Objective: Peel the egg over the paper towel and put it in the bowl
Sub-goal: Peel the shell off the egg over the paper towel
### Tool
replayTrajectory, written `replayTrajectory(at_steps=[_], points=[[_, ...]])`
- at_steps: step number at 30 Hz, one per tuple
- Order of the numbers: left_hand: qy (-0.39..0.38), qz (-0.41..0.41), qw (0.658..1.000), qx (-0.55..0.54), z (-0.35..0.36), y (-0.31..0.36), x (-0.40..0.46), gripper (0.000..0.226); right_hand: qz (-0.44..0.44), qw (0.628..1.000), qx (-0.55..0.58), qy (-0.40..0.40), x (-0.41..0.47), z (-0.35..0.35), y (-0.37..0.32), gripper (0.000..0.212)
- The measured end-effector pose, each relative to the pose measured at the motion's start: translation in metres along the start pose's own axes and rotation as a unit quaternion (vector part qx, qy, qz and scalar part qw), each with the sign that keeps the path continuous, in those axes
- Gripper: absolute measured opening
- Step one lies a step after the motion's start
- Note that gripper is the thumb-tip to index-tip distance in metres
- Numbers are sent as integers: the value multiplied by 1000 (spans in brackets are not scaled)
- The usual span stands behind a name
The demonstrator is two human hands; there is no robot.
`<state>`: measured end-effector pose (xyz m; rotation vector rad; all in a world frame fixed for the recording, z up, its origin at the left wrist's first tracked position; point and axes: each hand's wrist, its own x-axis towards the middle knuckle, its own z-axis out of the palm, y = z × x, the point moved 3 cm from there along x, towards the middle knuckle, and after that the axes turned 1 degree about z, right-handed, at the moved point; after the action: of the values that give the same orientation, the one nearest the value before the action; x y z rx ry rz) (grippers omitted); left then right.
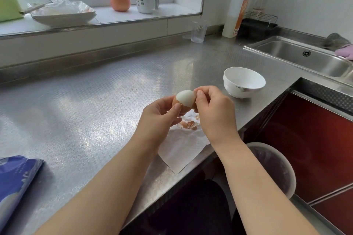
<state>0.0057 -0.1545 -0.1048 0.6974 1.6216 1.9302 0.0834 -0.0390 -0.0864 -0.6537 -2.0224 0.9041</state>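
Egg held up over paper towel near front table edge, so shell bits drop there. Left hand grips brown bottom; right hand pinches shell edge. Bowl close, waiting.

1. Egg held between left hand and right hand, above paper towel.
2. Shell bits on towel.
3. Bowl far right of egg; sink beyond.
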Motion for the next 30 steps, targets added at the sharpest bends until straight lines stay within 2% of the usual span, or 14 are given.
replayTrajectory(at_steps=[2, 6, 13, 17, 22, 26, 30], points=[[-3, -12, 1000, -8, -1, -2, 1, 20, 52, 997, 47, -19, 2, -1, 4, 16], [-6, -36, 998, -51, -3, 0, 2, 18, 157, 970, 181, -50, 5, -5, 7, 17], [13, -50, 994, -98, -5, 1, 2, 21, 87, 990, 37, -108, -1, -10, 10, 10], [13, -49, 994, -95, -4, 1, 1, 20, 91, 989, 65, -98, 1, -8, 5, 27], [1, -48, 994, -95, -2, 1, 0, 20, 93, 982, 150, -66, -1, -4, -6, 16], [3, -45, 993, -105, -3, 1, 0, 25, 115, 977, 176, -33, -4, 2, -5, 12], [12, -43, 994, -105, -4, 0, 0, 30, 108, 981, 158, -17, -5, 5, -2, 17]])
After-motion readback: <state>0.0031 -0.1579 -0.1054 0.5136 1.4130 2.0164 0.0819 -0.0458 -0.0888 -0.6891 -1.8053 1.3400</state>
